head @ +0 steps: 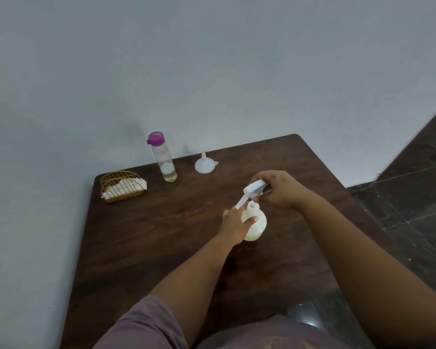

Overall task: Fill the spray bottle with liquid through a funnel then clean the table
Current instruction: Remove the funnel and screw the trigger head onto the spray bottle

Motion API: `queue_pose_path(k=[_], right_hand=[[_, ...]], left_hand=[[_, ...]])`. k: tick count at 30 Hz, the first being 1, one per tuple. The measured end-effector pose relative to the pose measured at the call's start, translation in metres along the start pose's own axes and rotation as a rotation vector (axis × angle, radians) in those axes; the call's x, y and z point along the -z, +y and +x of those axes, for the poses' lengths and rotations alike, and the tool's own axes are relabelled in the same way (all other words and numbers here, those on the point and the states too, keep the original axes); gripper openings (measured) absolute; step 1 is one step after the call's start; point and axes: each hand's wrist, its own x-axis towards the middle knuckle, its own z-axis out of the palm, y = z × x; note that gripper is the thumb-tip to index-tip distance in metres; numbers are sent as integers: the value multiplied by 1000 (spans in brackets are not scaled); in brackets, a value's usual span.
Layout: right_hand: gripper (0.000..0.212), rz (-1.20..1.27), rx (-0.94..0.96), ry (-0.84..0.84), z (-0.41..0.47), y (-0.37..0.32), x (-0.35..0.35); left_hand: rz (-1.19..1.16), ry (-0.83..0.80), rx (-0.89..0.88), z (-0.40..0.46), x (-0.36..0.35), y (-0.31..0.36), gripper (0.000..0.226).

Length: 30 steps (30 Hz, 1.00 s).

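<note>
From the head camera we see a dark wooden table against a pale wall. Near the middle stands the white spray bottle, upright, with its neck open. Our left hand grips the bottle from the left side; the thumb lies across its shoulder, and the other fingers are hidden behind it. Our right hand holds the white spray head just above the bottle's neck, tilted, with its thin tube pointing down to the left. The tip of the tube ends near the fingers of the left hand, and we cannot tell if it touches them. The fingers of the right hand cover the back part of the spray head.

At the far edge lies a small white funnel with its wide mouth down and its spout up. Left of it stands a clear bottle with a purple cap; a little pale liquid shows at its bottom. At the far left corner sits a golden wire holder with white napkins. The lower table edge is cut off by our purple clothing.
</note>
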Motion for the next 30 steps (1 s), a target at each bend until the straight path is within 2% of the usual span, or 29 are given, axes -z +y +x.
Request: queue_pose_path(k=[5, 11, 14, 16, 18, 20, 23, 24, 25, 26, 27, 28, 30], right_hand=[[32, -57, -71, -19, 12, 10, -27], [31, -179, -151, -19, 20, 16, -35], [40, -234, -208, 78, 17, 9, -43], [37, -265, -264, 147, 12, 6, -54], [38, -282, -315, 141, 12, 2, -58], [54, -167, -418, 24, 14, -4, -50], [84, 297, -653, -334, 7, -13, -20], [88, 343, -659, -383, 5, -14, -8], [86, 295, -619, -374, 4, -14, 3], [77, 132, -515, -333, 3, -14, 13], [62, -79, -366, -280, 3, -12, 20], [56, -264, -195, -225, 2, -13, 26], [67, -562, 80, -197, 0, -19, 27]], left_hand=[[-42, -8, 10, 10, 1, -8, 66], [-72, 11, -72, 5, -2, -14, 52], [-102, 69, -118, -1, -5, -17, 46], [-97, 90, -127, -2, -7, -17, 47], [-67, 92, -148, 0, -7, -16, 47], [8, 70, -166, 1, -2, -14, 53], [64, 10, -195, 2, 9, -10, 72], [69, 0, -200, 2, 11, -8, 70], [80, -7, -196, 3, 13, -7, 66], [101, -5, -192, 3, 14, -5, 61], [118, 1, -189, 2, 14, -4, 58], [129, 4, -190, 2, 14, -3, 55], [130, 3, -199, 2, 13, -4, 53]])
